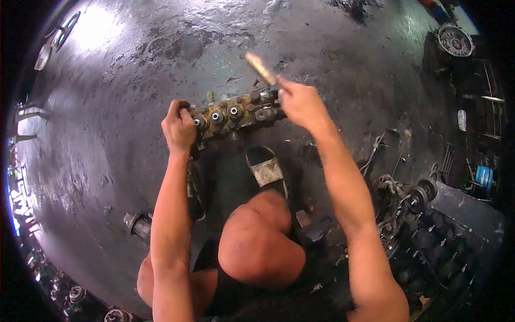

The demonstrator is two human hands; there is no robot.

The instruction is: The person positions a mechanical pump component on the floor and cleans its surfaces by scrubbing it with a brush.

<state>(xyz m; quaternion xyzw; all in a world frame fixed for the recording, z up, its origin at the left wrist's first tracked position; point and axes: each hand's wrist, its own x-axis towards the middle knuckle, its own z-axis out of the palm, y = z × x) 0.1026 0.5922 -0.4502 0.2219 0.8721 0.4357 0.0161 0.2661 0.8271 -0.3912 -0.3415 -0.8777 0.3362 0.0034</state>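
Observation:
A long, dirty metal block [234,114] with several round ports along its top lies across the middle of the view, tilted slightly up to the right. My left hand [179,126] is wrapped round its left end, the fingertips at the far edge. Above and beside its right end, my right hand [301,105] is closed on a tool with a light, worn wooden-looking part [260,68] pointing up and left. The tool is blurred, so its exact kind is unclear.
My sandalled foot [267,170] and bare knee [260,241] are below the block. A cylindrical metal part [138,225] lies at the lower left. Greasy machine parts [421,196] crowd the lower right. A round disc [455,41] lies at the upper right on the dark floor [123,70].

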